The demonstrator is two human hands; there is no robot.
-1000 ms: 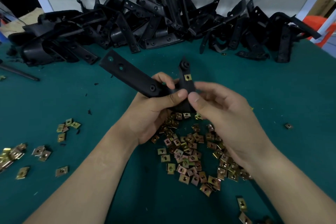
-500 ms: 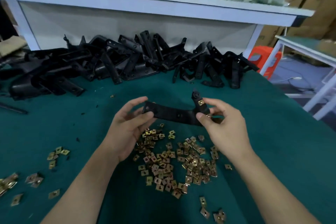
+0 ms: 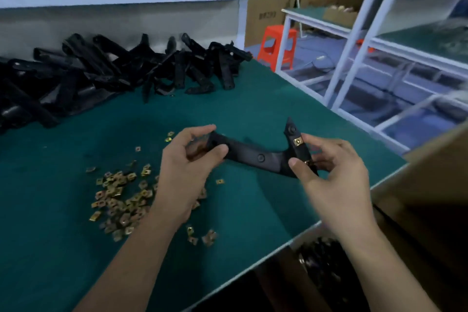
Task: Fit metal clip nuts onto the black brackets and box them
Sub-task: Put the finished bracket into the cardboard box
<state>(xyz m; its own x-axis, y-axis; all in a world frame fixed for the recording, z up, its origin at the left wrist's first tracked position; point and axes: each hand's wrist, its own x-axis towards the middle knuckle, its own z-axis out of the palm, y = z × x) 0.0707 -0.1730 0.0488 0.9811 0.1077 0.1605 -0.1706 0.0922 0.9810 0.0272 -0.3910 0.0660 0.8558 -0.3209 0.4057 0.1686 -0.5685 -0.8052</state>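
Since a brass clip nut (image 3: 298,141) is already seated on its upright arm, the black bracket (image 3: 258,157) is held off the green table (image 3: 76,248) by both ends, probably so it can be swung across for boxing. The long end is gripped by the left hand (image 3: 187,167), fingers curled round it. The nut end is pinched by the right hand (image 3: 334,172), thumb set just beside the nut, likely so it isn't knocked loose. For easy reach, loose clip nuts (image 3: 121,197) are scattered right under the hands, with unfitted brackets (image 3: 101,76) heaped at the back. The cardboard box (image 3: 430,185) is parked just off the table's right edge.
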